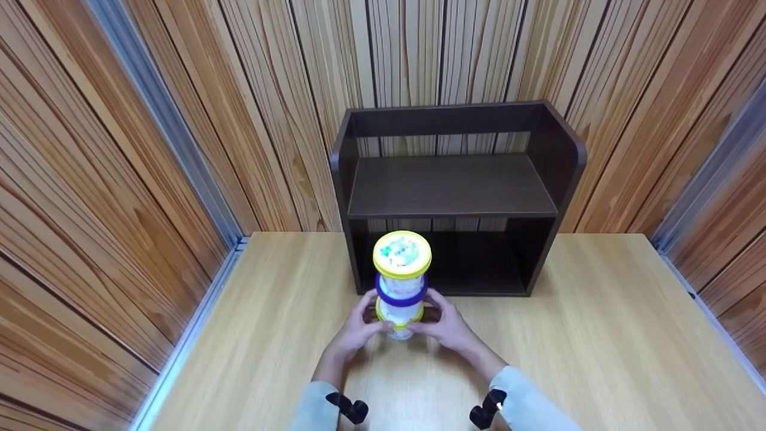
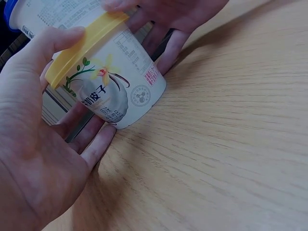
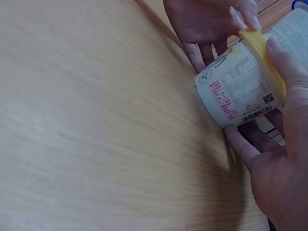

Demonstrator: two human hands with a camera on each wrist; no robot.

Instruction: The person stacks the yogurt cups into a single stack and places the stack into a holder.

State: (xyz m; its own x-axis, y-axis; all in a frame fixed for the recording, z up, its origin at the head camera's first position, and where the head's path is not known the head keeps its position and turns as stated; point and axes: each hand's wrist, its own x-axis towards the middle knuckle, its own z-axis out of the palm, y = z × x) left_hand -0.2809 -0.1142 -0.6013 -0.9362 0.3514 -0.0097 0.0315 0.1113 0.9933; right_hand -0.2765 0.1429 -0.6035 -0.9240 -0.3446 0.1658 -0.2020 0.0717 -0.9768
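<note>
Three lidded yogurt cups stand stacked on the table, just in front of the shelf. On top is a cup with a yellow lid [image 1: 402, 254], and below it one with a dark blue-purple lid [image 1: 401, 294]. The bottom yogurt cup [image 2: 113, 79] is white with printed flowers and text, and its lid is yellow. My left hand [image 1: 357, 330] grips this bottom cup from the left, thumb at the yellow lid and fingers low on its side. From the right, my right hand [image 1: 444, 328] holds the same cup, its thumb also at the lid.
A dark brown two-tier shelf [image 1: 452, 185] stands at the table's back edge, right behind the stack. Wood-plank walls [image 1: 269, 120] enclose the light wooden table [image 1: 269, 335] at the back and sides. Metal strips [image 1: 179, 353] run along its sides.
</note>
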